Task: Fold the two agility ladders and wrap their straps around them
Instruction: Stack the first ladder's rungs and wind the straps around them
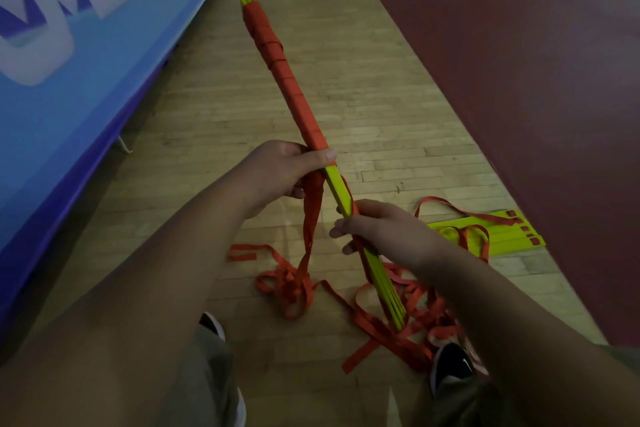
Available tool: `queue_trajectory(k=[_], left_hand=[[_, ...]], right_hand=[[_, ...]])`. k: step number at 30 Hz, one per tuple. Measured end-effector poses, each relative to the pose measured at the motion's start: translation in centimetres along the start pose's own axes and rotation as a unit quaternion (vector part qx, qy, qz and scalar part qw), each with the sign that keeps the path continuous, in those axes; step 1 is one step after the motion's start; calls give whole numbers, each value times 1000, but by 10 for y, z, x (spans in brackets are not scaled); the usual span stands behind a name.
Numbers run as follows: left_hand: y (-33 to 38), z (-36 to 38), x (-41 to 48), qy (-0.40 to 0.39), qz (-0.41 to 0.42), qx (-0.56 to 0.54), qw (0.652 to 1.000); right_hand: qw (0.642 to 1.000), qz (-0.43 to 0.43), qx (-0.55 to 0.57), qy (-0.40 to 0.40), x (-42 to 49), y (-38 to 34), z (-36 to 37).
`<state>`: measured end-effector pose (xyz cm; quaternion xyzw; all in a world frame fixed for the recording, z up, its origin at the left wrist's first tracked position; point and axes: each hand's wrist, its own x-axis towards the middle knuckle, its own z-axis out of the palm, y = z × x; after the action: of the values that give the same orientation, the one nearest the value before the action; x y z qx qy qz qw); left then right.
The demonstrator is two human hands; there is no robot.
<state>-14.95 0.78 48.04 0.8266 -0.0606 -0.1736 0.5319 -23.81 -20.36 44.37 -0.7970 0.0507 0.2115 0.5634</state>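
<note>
Left grip [280,173] is curled round the first ladder [294,94] at the edge of its wrapped part, thumb pinning the last turn. Right grip [377,225] clamps the bare yellow rungs lower down. Bundle's held above the floor [346,80]; 2nd ladder [512,234] lies flat, right. Best approach, probably: keep the strap [310,218] taut, overlap each turn, no twists.

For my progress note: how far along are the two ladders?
Done: the held yellow-green rung bundle is red-wrapped over its far part. In hand: left hand and right hand grip it. Left: the loose red strap, and the second yellow-green ladder lying unwrapped.
</note>
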Motion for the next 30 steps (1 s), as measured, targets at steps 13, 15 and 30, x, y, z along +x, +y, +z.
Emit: queue_trajectory(k=[13, 15, 30], left_hand=[[-1, -16, -3, -56, 28, -26, 998], [-1, -17, -3, -52, 25, -13, 998], [-11, -5, 1, -18, -28, 107, 994]], right_hand=[[995, -39, 39, -81, -4, -1, -11], [996, -43, 51, -64, -2, 2, -10], [984, -49, -109, 133, 15, 23, 5]])
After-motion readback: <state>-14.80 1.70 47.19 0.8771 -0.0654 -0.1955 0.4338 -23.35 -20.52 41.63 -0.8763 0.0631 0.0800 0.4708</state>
